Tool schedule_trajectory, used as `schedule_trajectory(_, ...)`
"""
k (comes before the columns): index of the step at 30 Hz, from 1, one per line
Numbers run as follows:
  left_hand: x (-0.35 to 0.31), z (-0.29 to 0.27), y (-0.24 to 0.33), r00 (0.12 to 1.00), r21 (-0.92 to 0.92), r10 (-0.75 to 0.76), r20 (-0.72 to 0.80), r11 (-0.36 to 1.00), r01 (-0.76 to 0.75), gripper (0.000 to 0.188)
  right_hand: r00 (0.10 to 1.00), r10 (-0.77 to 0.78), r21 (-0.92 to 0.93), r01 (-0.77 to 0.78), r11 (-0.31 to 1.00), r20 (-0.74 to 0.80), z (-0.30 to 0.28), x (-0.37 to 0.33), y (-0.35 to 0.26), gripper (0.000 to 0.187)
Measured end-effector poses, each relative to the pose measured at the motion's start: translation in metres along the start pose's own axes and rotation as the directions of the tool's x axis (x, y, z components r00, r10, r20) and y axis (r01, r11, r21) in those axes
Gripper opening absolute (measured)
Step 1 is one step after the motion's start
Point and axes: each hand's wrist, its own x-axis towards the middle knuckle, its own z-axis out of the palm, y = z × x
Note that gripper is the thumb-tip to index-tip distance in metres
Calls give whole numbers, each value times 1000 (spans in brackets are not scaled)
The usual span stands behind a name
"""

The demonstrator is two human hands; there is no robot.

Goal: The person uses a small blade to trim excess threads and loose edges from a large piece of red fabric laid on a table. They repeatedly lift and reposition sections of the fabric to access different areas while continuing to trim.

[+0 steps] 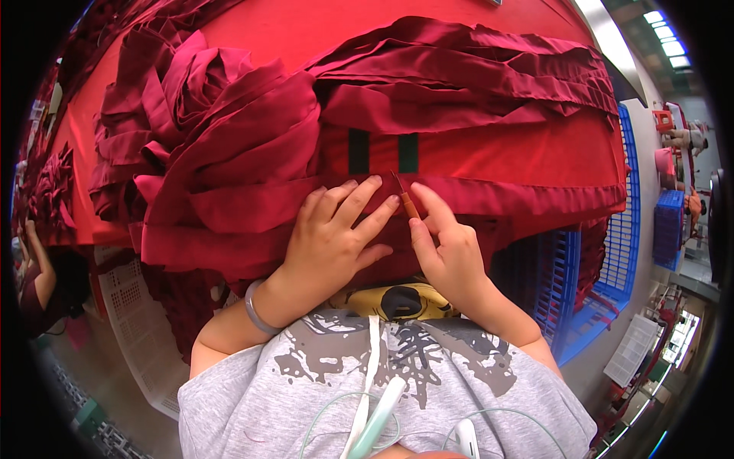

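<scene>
My left hand [330,239] lies flat on a dark red strip of cloth [237,200], fingers spread and pressing its upper edge. Pinched in my right hand [451,249] is a slim seam ripper [408,205] with an orange-brown handle and a thin metal tip. That tip points away from me, over the strip's edge, close to my left fingertips. To the right the strip runs on as a narrow stitched band [527,196]. Two dark green bars [358,151] show on the red cover just beyond my hands.
A big heap of dark red cloth [229,115] rises at the left, and folded strips [466,73] lie across the far side. Blue plastic crates [562,283] stand at the right, a white crate [138,321] at the lower left. Another person's arm [42,268] shows at the far left.
</scene>
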Motion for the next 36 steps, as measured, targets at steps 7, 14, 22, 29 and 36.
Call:
schedule_trajectory(7, 0, 2, 0, 1000, 12, 0, -18, 1000, 0, 61, 989, -148, -314, 143, 938, 8, 6, -5, -8, 42)
schedule_trajectory(14, 0, 0, 1, 1000, -5, -23, 12, 1000, 23, 59, 942, -234, -327, 149, 933, -239, 10, 6, 2, 35)
schedule_trajectory(22, -4, 5, -2, 991, -194, -97, -93, 978, 78, 58, 980, -189, -241, 168, 956, -67, -3, 0, -13, 42)
schedule_trajectory(29, -2, 9, -2, 993, -52, -49, -109, 998, 43, 52, 978, -175, -402, 206, 892, 112, 2, -5, -14, 36)
schedule_trajectory(36, 1, 10, -2, 991, 21, -25, -130, 999, 28, 49, 977, -209, -368, 207, 906, 34, 14, 4, -9, 35)
